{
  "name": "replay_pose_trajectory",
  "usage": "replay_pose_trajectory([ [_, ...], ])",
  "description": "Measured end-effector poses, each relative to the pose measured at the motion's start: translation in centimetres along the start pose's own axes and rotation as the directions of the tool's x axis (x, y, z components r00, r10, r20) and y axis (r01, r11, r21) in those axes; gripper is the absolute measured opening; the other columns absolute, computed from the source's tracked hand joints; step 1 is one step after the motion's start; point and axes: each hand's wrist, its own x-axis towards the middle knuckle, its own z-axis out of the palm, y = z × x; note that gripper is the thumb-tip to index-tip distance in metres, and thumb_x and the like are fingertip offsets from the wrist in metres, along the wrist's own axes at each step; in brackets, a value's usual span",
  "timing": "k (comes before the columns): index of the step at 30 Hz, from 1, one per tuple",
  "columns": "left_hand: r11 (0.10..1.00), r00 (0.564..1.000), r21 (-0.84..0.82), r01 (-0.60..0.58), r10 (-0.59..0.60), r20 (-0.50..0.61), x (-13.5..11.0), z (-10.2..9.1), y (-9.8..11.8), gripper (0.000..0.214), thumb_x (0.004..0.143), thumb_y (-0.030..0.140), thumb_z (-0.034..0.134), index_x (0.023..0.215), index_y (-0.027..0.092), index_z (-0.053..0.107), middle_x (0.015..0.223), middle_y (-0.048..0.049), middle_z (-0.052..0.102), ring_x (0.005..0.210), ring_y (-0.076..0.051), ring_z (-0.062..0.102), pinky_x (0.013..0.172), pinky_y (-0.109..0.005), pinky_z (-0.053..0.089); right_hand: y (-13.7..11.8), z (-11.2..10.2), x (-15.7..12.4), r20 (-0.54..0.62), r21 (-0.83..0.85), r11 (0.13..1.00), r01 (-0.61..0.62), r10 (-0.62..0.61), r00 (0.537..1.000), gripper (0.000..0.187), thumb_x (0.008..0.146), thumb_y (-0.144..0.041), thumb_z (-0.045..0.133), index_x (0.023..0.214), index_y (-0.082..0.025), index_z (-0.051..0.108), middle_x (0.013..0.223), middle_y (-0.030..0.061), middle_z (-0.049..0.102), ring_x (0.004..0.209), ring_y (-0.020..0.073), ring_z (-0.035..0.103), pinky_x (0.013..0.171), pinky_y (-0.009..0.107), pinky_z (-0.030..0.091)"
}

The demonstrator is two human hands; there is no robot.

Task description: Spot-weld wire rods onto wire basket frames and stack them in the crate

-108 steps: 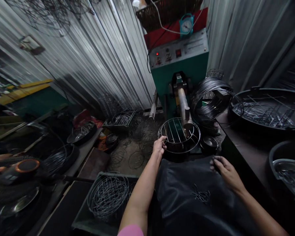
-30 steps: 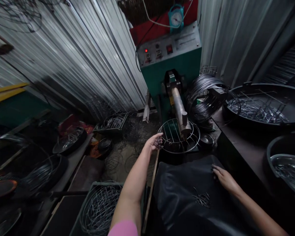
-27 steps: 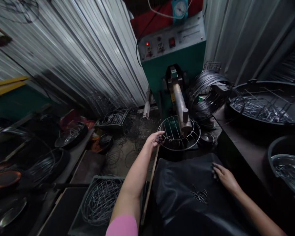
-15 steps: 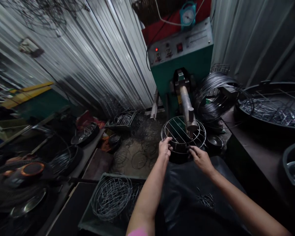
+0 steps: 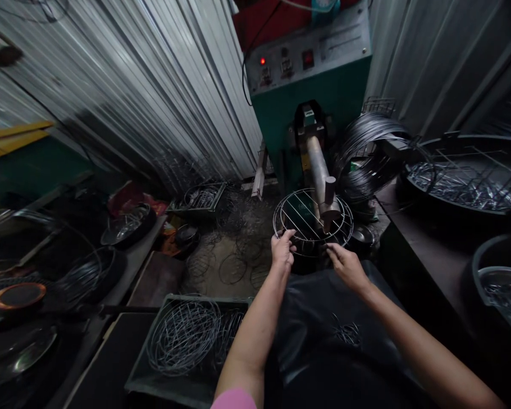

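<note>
A round wire rack (image 5: 298, 220), with parallel wires inside a double ring, lies roughly level below the metal arm (image 5: 318, 165) of a green machine. The arm's pointed tip (image 5: 326, 226) comes down over the rack's near right part; I cannot tell whether it touches. My left hand (image 5: 283, 250) is closed on the rack's near left rim, thumb on top. At the near right rim, my right hand (image 5: 346, 264) has its fingers pinched together. What they grip there is too small and dark to make out. Several short bent wires (image 5: 347, 332) lie on the dark apron (image 5: 300, 341) over my lap.
The machine's panel (image 5: 306, 54) shows a lit red lamp. To the right hangs a wire coil (image 5: 366, 153) beside a large black pan (image 5: 421, 196) of wire pieces. A bin (image 5: 142, 366) of round wire grids stands at lower left. More wire rings (image 5: 233, 268) lie on the floor.
The view has shifted, so the machine sits higher in the picture and the left side has slid outward. Both hands stay at the wire rack's near rim under the arm.
</note>
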Motion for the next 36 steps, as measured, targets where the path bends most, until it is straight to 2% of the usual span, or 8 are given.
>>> replay_pose_trajectory([
  [4, 1.0, 1.0, -0.003, 0.006, -0.006, 0.016, -0.1, 0.0, 0.1, 0.046, 0.046, 0.02, 0.077, 0.077, 0.017, 0.044, 0.056, 0.0093, 0.043, 0.04, 0.0, 0.031, 0.037, -0.015, 0.019, 0.1, -0.3, 0.2, 0.026, 0.012, 1.0, -0.024, 0.024, 0.999, 0.032, 0.085, -0.04, 0.039, 0.093, -0.019, 0.062, 0.063, 0.0022, 0.061, 0.052, 0.0164, 0.056, 0.054, 0.027, 0.046],
  [9, 1.0, 1.0, -0.027, 0.011, -0.01, 0.018, -0.4, 0.1, -0.1, 0.045, 0.048, 0.019, 0.078, 0.076, 0.018, 0.043, 0.051, 0.0118, 0.036, 0.039, 0.0, 0.027, 0.037, -0.015, 0.018, 0.2, -0.5, 0.4, 0.043, -0.001, 1.0, -0.009, 0.009, 0.999, 0.031, 0.083, -0.042, 0.041, 0.088, -0.02, 0.062, 0.066, 0.0032, 0.063, 0.056, 0.0173, 0.057, 0.056, 0.028, 0.046],
  [17, 1.0, 1.0, -0.009, -0.007, 0.008, 0.012, -0.5, 0.3, -0.2, 0.046, 0.047, 0.022, 0.079, 0.075, 0.017, 0.043, 0.055, 0.0104, 0.041, 0.039, 0.0, 0.03, 0.037, -0.016, 0.019, 0.1, 0.2, 0.2, -0.052, 0.156, 0.984, -0.09, 0.099, 0.994, 0.038, 0.082, -0.052, 0.043, 0.091, -0.019, 0.06, 0.07, 0.004, 0.064, 0.049, 0.0148, 0.054, 0.052, 0.028, 0.047],
  [26, 1.0, 1.0, -0.027, 0.002, -0.003, -0.02, 0.1, 0.6, -0.1, 0.042, 0.046, 0.018, 0.077, 0.073, 0.017, 0.044, 0.051, 0.0104, 0.039, 0.038, -0.002, 0.032, 0.035, -0.015, 0.018, 0.2, 0.1, 0.9, -0.064, 0.145, 0.988, -0.052, 0.062, 0.996, 0.039, 0.083, -0.052, 0.043, 0.09, -0.018, 0.06, 0.068, 0.0034, 0.063, 0.048, 0.0137, 0.054, 0.051, 0.026, 0.046],
  [33, 0.999, 0.999, 0.022, 0.032, -0.032, -0.037, 0.3, 0.9, -0.1, 0.037, 0.051, 0.021, 0.077, 0.062, 0.016, 0.042, 0.048, 0.0094, 0.038, 0.035, -0.001, 0.029, 0.034, -0.016, 0.017, 0.3, 0.0, 1.3, -0.062, 0.084, 0.995, -0.048, 0.053, 0.997, 0.037, 0.084, -0.051, 0.041, 0.083, -0.019, 0.06, 0.061, 0.0015, 0.059, 0.047, 0.013, 0.051, 0.049, 0.025, 0.042],
  [36, 0.999, 0.999, 0.019, 0.039, -0.038, -0.032, 0.4, 0.7, -0.3, 0.037, 0.052, 0.021, 0.077, 0.06, 0.016, 0.041, 0.048, 0.0092, 0.037, 0.035, -0.001, 0.029, 0.034, -0.016, 0.017, 0.1, 0.2, 1.4, -0.042, 0.122, 0.99, -0.075, 0.08, 0.996, 0.035, 0.084, -0.048, 0.04, 0.081, -0.018, 0.059, 0.061, 0.001, 0.057, 0.045, 0.0126, 0.05, 0.047, 0.025, 0.041],
])
